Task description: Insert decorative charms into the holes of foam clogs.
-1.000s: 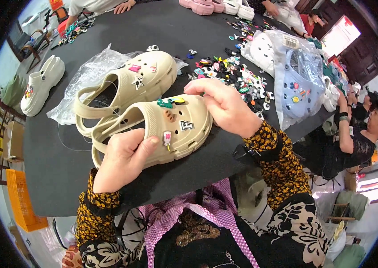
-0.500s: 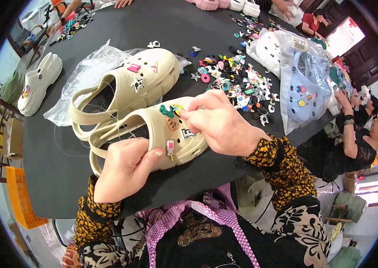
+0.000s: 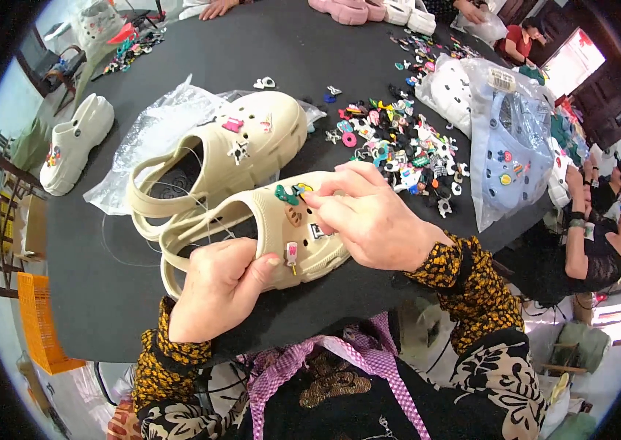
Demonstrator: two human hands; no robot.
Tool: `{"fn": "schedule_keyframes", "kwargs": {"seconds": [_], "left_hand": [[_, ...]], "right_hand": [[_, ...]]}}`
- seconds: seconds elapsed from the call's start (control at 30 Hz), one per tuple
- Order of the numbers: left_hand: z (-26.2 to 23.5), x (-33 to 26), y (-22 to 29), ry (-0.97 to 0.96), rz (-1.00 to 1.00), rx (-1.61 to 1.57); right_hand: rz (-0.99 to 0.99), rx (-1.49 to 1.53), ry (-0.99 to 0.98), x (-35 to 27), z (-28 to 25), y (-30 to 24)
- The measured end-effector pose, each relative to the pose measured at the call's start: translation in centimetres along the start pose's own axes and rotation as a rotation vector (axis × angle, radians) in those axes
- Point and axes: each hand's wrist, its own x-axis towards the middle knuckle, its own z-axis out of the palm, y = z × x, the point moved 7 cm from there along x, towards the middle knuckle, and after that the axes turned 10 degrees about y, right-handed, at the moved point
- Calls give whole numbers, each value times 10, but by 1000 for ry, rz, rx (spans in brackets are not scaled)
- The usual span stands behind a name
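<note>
My left hand (image 3: 218, 286) is closed round the near side of a beige clog (image 3: 318, 258), thumb pressed on the edge of its opening. With bent, pinched fingers, my right hand (image 3: 380, 224) grips a small yellow and blue shoe charm (image 3: 301, 192) against the clog's top; its fingers partly cover the charm. Beside that charm sit a green charm (image 3: 285, 195), a brown oval one (image 3: 294, 215), a black-and-white letter charm (image 3: 319, 231) and a pink-and-white one (image 3: 292, 254). Just beyond lies the matching beige clog (image 3: 281, 132), bearing several charms. A thin clear loop hangs at the heel straps.
Loose charms (image 3: 406, 150) lie heaped on the black table (image 3: 251, 44). A crumpled clear bag (image 3: 127, 161) is under the far clog. Bagged blue clog (image 3: 508, 165) lies right, white clog (image 3: 79, 143) left. Co-workers sit at the right; another person's hand (image 3: 218, 9) rests at the far edge.
The whole view has shifted slightly, so the table's things appear a little further right and lower. My hands keep their holds on the clog and charm. A clear bag now shows at the far left.
</note>
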Motion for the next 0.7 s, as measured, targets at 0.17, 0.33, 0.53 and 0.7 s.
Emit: {"fn": "schedule_keyframes", "kwargs": {"seconds": [0.17,0.33,0.53,0.7], "left_hand": [[0,-2,-2,-13,-38,54],[-11,-5,15,269,108,85],[-46,-4,30,470,254,326],[-35,7,18,460,251,690]], "right_hand": [[0,-56,51,-2,-10,0],[198,19,127,-12,-38,40],[449,133,320,-21,-80,117],[604,-28,142,-12,-83,164]]}}
